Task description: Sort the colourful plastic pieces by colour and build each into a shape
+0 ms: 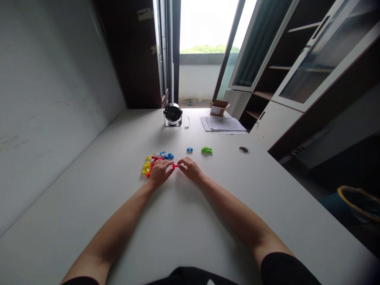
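A small red plastic piece (174,166) is pinched between my two hands, just above the white table. My left hand (160,171) has its fingertips closed on the left end. At the other end, the thumb and fingers of my right hand (190,169) are closed on it. Beside and partly behind my left hand lies a pile of coloured plastic pieces, among them yellow pieces (146,168), red ones and blue pieces (169,156). Beyond my right hand sit a single blue piece (189,150) and a cluster of green pieces (207,150).
A round black fan-like device (172,114) on a metal stand is at the table's far edge, with a thin cord loop (187,123) beside it. Paper sheets (224,124) lie near an open cardboard box (219,107). A round cable hole (244,150) is at right.
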Available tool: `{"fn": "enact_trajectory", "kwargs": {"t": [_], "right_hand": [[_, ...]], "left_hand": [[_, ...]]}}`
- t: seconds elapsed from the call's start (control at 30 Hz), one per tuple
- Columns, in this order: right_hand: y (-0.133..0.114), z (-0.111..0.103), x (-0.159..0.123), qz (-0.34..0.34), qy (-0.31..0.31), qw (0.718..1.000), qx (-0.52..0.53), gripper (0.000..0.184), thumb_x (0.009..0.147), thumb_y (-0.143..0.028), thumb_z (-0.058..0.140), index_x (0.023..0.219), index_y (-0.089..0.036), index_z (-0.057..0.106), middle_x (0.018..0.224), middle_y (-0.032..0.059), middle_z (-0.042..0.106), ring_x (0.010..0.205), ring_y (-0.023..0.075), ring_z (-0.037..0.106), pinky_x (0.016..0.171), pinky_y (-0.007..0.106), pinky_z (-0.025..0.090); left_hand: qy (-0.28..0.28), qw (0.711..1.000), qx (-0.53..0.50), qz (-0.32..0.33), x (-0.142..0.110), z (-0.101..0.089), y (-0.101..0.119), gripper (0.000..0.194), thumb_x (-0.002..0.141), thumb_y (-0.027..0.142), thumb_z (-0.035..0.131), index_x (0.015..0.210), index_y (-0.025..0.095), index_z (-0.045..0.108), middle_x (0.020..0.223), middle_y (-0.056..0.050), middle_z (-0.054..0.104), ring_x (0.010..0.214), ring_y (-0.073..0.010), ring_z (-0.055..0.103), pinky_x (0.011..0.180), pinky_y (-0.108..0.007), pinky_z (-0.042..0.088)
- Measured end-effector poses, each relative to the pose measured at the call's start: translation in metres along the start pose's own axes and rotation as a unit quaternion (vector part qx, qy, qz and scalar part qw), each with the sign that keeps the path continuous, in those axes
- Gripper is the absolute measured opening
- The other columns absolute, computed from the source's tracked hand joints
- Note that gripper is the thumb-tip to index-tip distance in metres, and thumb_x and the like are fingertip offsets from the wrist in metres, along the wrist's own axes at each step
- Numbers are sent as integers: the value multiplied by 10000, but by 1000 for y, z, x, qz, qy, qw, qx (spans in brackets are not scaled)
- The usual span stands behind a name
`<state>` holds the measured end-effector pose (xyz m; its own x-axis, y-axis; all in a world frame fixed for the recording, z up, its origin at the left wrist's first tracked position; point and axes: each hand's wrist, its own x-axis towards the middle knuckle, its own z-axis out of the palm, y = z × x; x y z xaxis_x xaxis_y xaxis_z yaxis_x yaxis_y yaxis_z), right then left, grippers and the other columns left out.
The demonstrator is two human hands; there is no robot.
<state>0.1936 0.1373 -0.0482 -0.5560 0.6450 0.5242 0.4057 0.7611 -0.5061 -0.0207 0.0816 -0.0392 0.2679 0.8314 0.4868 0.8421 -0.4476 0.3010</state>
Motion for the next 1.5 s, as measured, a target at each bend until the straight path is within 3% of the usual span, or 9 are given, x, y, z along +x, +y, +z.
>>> {"fn": "enact_trajectory", "kwargs": {"t": [0.17, 0.37, 0.9, 1.1, 1.3, 1.5], "right_hand": [[-1, 0, 0, 29, -14, 999, 15, 173, 994, -353, 566, 923, -219, 648, 853, 20, 680, 721, 149, 581, 722, 270, 460], [-5, -1, -1, 43, -17, 998, 31, 132, 961, -334, 590, 1015, -225, 642, 876, 6, 689, 673, 121, 589, 672, 235, 458], [-2, 0, -3, -3, -17, 999, -48, 128, 983, -330, 571, 1025, -240, 652, 912, 29, 708, 796, 153, 635, 757, 249, 458], [-3, -4, -3, -37, -35, 994, -96, 160, 1004, -350, 550, 992, -231, 656, 917, 43, 701, 854, 168, 641, 789, 262, 457], [-5, -5, -2, -49, -20, 993, -106, 169, 1011, -363, 545, 1059, -232, 640, 966, 51, 699, 879, 174, 647, 802, 275, 473], [-8, -5, 0, -117, -19, 984, -134, 141, 1017, -297, 520, 1085, -225, 620, 1004, 72, 692, 941, 203, 621, 849, 326, 487]], "left_hand": [[-4, 1000, -2, 8, 1, -4, 4, 244, 995, 350, 497, 1128, 277, 688, 1081, -55, 720, 1054, -250, 629, 1022, -429, 424], [11, 1000, 1, 8, 1, -4, 3, 244, 1010, 323, 463, 1008, 237, 691, 978, -59, 712, 971, -236, 630, 948, -402, 447], [2, 1000, -12, 4, 0, 1, -1, 307, 1027, 321, 401, 1007, 214, 689, 963, -63, 711, 963, -233, 622, 942, -396, 431], [-18, 1000, -2, 7, 0, 0, 0, 249, 983, 385, 505, 947, 218, 686, 901, -58, 708, 911, -235, 628, 964, -410, 421], [-27, 999, 22, 17, 1, 1, 1, 250, 992, 357, 474, 904, 221, 664, 855, -46, 698, 889, -230, 629, 1002, -431, 401], [-20, 999, 37, 18, 1, 0, 2, 220, 965, 324, 494, 865, 214, 657, 832, -55, 693, 872, -239, 615, 957, -430, 423]]}}
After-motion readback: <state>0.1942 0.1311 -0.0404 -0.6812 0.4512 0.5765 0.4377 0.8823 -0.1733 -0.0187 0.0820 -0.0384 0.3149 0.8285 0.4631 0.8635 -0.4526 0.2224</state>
